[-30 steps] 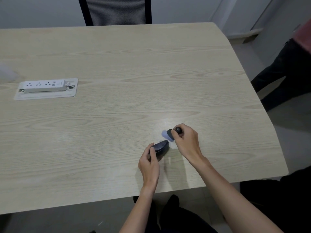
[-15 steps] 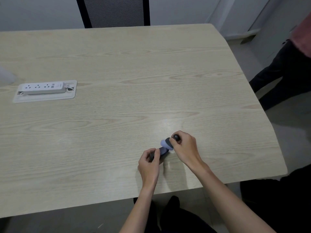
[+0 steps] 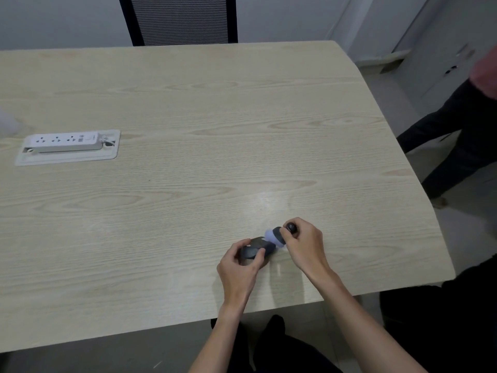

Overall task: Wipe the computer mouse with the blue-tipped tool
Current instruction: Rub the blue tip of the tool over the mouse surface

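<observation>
On the pale wood-grain worktop [image 3: 188, 184], the left hand [image 3: 238, 267] curls its grip around a dark grey computer mouse [image 3: 255, 250]; thumb and fingers pinch its sides. The right hand [image 3: 305, 244] grips a dark-handled, blue-tipped tool [image 3: 275, 235]; its pale tip touches the mouse's far end.

A pale wood-grain table [image 3: 188, 117] fills the room's middle, a white power strip [image 3: 64, 141] set in a recessed tray at its left. A dark mesh-backed chair [image 3: 178, 20] stands at the far edge, against a plain grey wall [image 3: 53, 20]. Grey floor [image 3: 390, 100] shows at right.

Dark computer mouse [image 3: 255, 250] on the table, blue-tipped tool [image 3: 274, 236] against its far end.
</observation>
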